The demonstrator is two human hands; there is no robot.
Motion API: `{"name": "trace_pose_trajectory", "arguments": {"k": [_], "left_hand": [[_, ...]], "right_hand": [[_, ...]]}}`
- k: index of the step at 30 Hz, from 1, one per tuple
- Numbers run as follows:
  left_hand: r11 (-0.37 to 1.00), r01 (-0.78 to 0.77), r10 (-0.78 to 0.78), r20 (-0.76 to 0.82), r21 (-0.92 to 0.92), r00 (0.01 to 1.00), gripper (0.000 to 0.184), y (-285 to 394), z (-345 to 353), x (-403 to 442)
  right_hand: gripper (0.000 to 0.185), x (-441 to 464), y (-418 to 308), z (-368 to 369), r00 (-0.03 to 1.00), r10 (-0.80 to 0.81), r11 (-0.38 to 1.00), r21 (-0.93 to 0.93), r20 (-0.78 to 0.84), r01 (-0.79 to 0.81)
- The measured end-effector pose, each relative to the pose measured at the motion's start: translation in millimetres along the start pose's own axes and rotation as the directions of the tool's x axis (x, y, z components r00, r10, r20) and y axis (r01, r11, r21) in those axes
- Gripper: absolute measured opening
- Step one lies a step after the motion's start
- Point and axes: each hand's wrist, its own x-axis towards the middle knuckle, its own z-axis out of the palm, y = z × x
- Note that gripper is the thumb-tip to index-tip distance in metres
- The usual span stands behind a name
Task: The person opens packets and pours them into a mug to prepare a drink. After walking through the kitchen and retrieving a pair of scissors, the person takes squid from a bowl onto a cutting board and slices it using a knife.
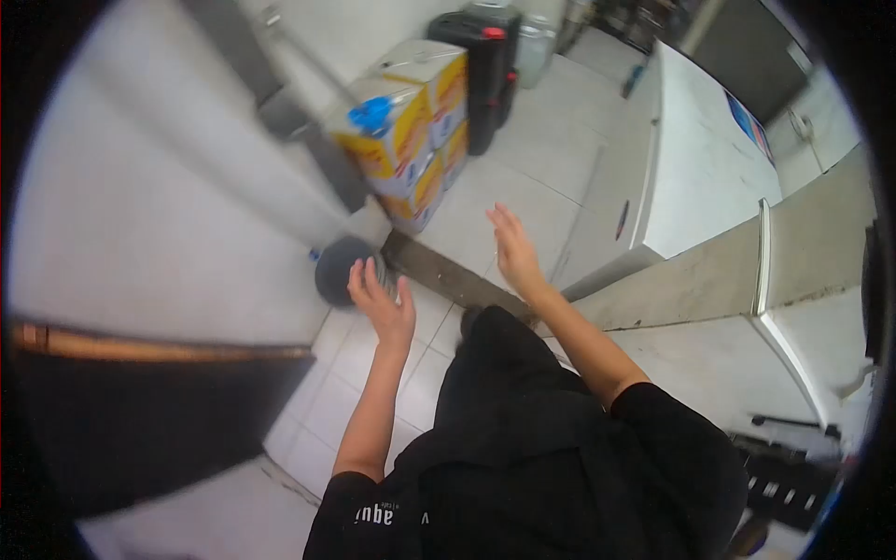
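My left hand (385, 306) is raised in front of me with its fingers apart and holds nothing. Behind its fingertips, lower down by the wall, is a dark grey round object (342, 271) with a ribbed side; whether the hand touches it I cannot be sure, but it looks apart. My right hand (515, 254) reaches forward over the tiled floor with fingers stretched out and nothing in them. A raised dark sill (446, 278) crosses the floor between and below the two hands.
Yellow and white cartons (397, 140) are stacked by the left wall, with a blue item (371, 114) on top. Beyond stand black jerrycans (481, 79) with red caps. A white chest-like appliance (644, 177) lines the right. A dark panel (159, 420) is at lower left.
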Motion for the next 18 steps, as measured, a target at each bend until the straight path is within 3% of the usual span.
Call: {"name": "trace_pose_trajectory", "arguments": {"k": [2, 3, 5, 8, 10, 11, 12, 13, 14, 16, 17, 18], "left_hand": [[0.987, -0.110, 0.118, 0.062, -0.117, 0.991, 0.059, 22, 57, 64], [0.963, -0.164, 0.184, 0.079, -0.212, 0.980, 0.059, 39, 84, 96], [0.900, -0.278, 0.326, 0.094, -0.335, 0.941, 0.058, 82, 132, 161], [0.796, -0.410, 0.505, 0.117, -0.446, 0.855, 0.057, 141, 193, 241], [0.722, -0.448, 0.608, 0.175, -0.527, 0.774, 0.057, 158, 228, 291], [0.714, -0.424, 0.618, 0.219, -0.557, 0.755, 0.056, 163, 244, 313], [0.710, -0.391, 0.622, 0.260, -0.586, 0.739, 0.054, 169, 258, 331], [0.692, -0.381, 0.631, 0.256, -0.614, 0.732, 0.054, 170, 271, 347], [0.721, -0.297, 0.574, 0.301, -0.626, 0.761, 0.051, 166, 284, 362], [0.748, -0.124, 0.452, 0.364, -0.652, 0.814, 0.047, 159, 309, 388], [0.741, -0.039, 0.391, 0.384, -0.671, 0.836, 0.047, 152, 325, 400], [0.789, 0.035, 0.343, 0.487, -0.613, 0.803, 0.039, 143, 335, 410]], "right_hand": [[0.032, 60, 46, -11, 0.915, 0.393, 0.845, 0.429, -0.091, -0.320], [0.032, 95, 58, -23, 0.900, 0.414, 0.843, 0.431, -0.136, -0.323], [0.028, 177, 82, -51, 0.726, 0.626, 0.740, 0.512, -0.285, -0.437], [0.022, 264, 153, -51, 0.776, 0.520, 0.834, 0.410, -0.358, -0.370], [0.027, 301, 202, -40, 0.938, 0.301, 0.945, 0.188, -0.172, -0.269], [0.025, 315, 215, -32, 0.990, 0.109, 0.993, -0.032, -0.085, -0.112], [0.021, 325, 202, -43, 0.995, 0.073, 0.997, 0.015, 0.067, -0.074], [0.023, 334, 209, -38, 0.800, 0.344, 0.930, -0.295, 0.491, -0.219], [0.029, 342, 193, -66, 0.769, 0.245, 0.966, -0.214, 0.590, -0.144], [0.039, 320, 219, -64, 0.783, 0.320, 0.947, -0.143, 0.533, -0.289], [0.039, 325, 230, -77, 0.784, 0.331, 0.943, -0.163, 0.525, -0.289], [0.043, 331, 241, -95, 0.738, 0.404, 0.914, -0.221, 0.540, -0.339]]}}
